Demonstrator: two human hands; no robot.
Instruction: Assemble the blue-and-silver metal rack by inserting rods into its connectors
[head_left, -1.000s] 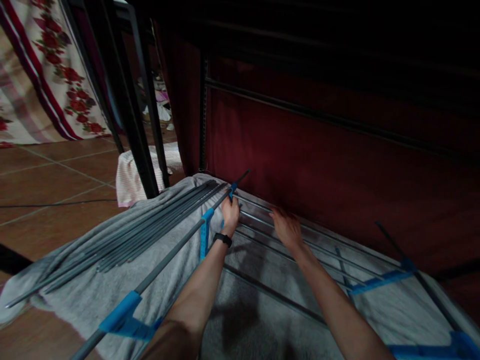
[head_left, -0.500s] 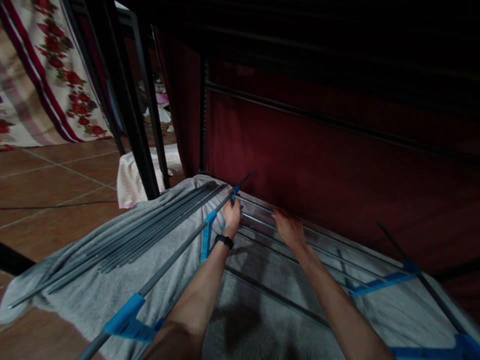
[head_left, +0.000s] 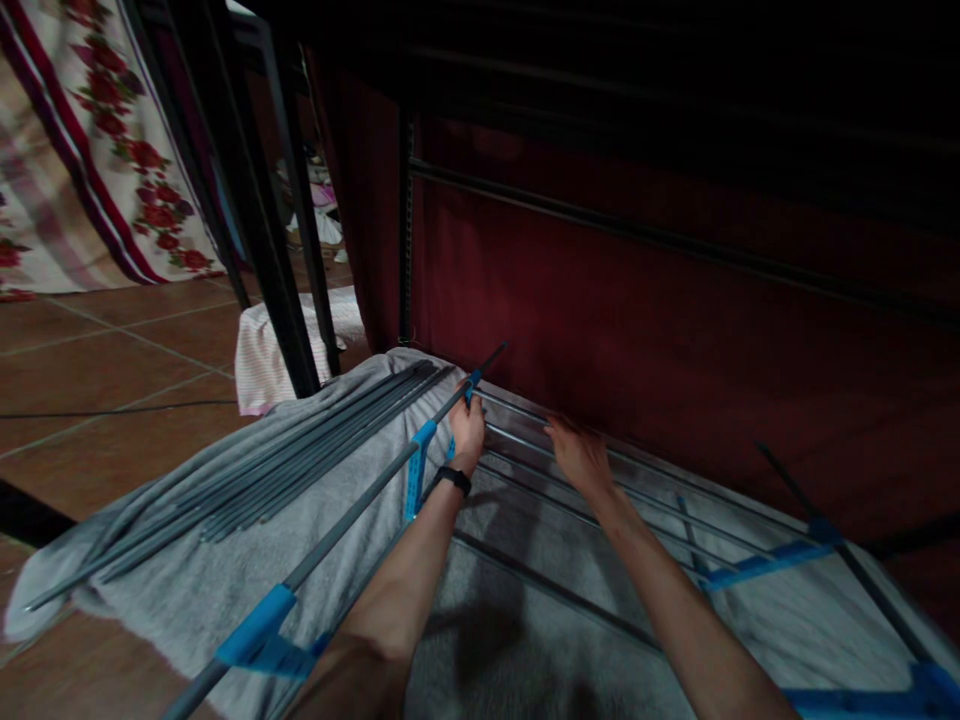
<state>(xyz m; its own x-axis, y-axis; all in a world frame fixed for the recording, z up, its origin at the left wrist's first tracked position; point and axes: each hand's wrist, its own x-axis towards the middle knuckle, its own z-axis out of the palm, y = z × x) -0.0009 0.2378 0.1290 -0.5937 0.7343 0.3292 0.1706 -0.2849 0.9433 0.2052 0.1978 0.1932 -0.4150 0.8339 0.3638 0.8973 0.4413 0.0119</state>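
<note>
Both hands (head_left: 468, 428) grip rack rods (head_left: 525, 440).

The view has crept slightly right; both hands barely shifted on the grey rods (head_left: 525, 440).

Right hand (head_left: 577, 455) fingertips: too dark against the maroon curtain (head_left: 637, 320) for us to tell which rod they touch.
Left hand (head_left: 466, 428): we cannot see how its fingers close around the side rail (head_left: 352, 515).
Side rail: its near end runs off the bottom edge.
Blue bracket (head_left: 862, 700), far right of the rail: cut off by the bottom edge.
Space above the curtain: black, nothing we can make out.
Clutter (head_left: 319, 215) left of the curtain: too small to identify.
</note>
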